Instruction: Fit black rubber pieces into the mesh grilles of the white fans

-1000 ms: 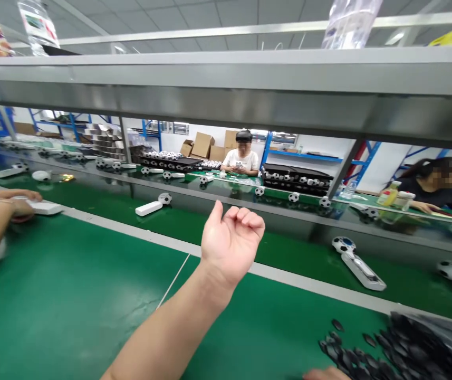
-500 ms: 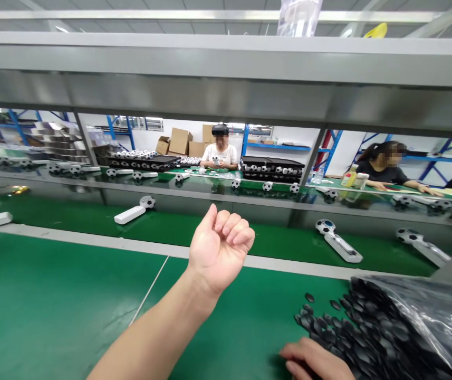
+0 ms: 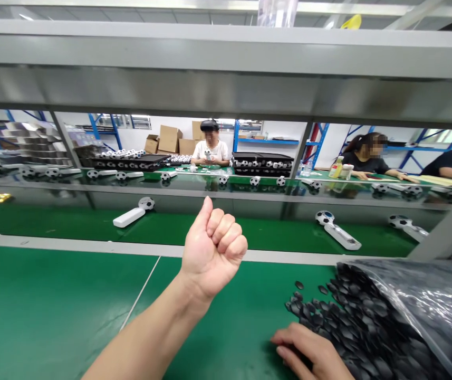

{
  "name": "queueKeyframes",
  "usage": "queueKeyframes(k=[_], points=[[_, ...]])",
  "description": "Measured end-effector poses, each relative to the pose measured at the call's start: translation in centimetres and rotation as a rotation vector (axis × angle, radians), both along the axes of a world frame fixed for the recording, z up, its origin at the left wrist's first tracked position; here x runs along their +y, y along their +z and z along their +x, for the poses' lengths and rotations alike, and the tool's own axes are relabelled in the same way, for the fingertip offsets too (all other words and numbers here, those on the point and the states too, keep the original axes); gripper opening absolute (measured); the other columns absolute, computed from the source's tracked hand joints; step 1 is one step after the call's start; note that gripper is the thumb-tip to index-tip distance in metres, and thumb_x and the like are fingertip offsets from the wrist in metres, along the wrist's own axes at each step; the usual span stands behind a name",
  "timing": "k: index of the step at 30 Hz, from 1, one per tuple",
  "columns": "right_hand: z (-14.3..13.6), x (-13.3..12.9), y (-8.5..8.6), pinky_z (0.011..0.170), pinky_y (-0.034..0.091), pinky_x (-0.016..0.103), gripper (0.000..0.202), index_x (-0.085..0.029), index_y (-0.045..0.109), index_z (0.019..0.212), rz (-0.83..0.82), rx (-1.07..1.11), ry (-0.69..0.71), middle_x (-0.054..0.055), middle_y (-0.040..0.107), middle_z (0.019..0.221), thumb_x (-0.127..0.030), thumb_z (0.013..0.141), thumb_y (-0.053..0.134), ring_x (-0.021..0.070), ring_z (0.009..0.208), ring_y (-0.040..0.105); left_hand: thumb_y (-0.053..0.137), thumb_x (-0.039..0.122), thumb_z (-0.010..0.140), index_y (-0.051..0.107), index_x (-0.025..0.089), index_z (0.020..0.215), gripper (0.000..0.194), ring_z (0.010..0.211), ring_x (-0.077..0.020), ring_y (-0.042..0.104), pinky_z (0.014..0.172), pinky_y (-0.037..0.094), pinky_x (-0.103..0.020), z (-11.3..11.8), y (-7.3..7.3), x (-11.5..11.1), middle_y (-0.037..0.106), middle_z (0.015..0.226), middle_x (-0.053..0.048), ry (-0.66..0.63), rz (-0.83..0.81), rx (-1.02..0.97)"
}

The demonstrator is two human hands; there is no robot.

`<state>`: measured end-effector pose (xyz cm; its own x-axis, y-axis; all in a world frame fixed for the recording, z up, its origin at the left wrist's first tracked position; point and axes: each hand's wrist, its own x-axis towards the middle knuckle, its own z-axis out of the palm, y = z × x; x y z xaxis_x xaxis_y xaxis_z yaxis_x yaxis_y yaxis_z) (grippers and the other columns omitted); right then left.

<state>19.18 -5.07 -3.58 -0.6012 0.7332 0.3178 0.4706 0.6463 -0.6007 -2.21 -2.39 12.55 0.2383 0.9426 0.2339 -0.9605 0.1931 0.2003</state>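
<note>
My left hand is raised above the front edge of the green table, palm side toward me. Its fingers are curled into a fist with the thumb pointing up, and nothing shows in it. Low on the right, my right hand rests by the table top, fingers bent and apart, with no object visible between them. It lies beside a heap of small black leaf-shaped pieces, which spill from a clear plastic bag.
Behind the table runs a green belt carrying white-handled devices with soccer-ball heads, one left and another right. A metal shelf spans overhead. Several people sit across, one wearing a headset. A slanted post stands right.
My left hand has curled its fingers tighter, and its thumb stands straighter. The view has turned slightly right. Relative to the table, the devices on the near belt have shifted a little right.
</note>
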Motion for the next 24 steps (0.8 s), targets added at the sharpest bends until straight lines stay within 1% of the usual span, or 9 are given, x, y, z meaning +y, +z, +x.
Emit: queueKeyframes(k=[8,18,20,24], points=[[0.0,-0.3,0.1,0.069,0.046,0.019,0.017,-0.024,0.059,0.094,-0.083,-0.004,-0.017,0.002,0.061,0.083,-0.026,0.091,0.042,0.0131,0.077,0.058,0.029,0.035,0.093,0.014,0.018,0.049,0.050,0.038,-0.0065,0.007,0.037,0.009,-0.021,0.3,0.0,0.1,0.010,0.044,0.006,0.036,-0.033,0.087],[0.0,-0.2,-0.1,0.069,0.046,0.020,0.017,-0.024,0.059,0.094,-0.081,0.004,-0.026,0.002,0.061,0.082,-0.026,0.091,0.042,0.0137,0.077,0.058,0.031,0.032,0.093,0.020,0.017,0.046,0.051,0.035,-0.0062,0.012,0.035,0.012,-0.020,0.4,-0.2,0.5,0.013,0.041,0.006,0.097,-0.037,0.138],[0.0,-0.2,0.0,0.069,0.046,0.020,0.017,-0.024,0.059,0.094,-0.080,-0.002,-0.025,0.002,0.061,0.082,-0.026,0.091,0.042,0.0136,0.077,0.058,0.030,0.032,0.093,0.022,0.016,0.046,0.051,0.035,-0.0062,0.016,0.035,0.014,-0.019,0.4,-0.4,0.9,0.017,0.040,0.006,0.126,-0.033,0.178],[-0.1,-0.2,0.2,0.070,0.045,0.019,0.017,-0.025,0.059,0.094,-0.073,-0.010,-0.023,0.001,0.061,0.082,-0.025,0.091,0.043,0.0131,0.078,0.058,0.033,0.032,0.093,0.029,0.015,0.046,0.050,0.034,-0.0061,0.023,0.035,0.020,-0.019,0.1,-1.1,2.4,0.026,0.040,0.004,0.257,-0.016,0.298]])
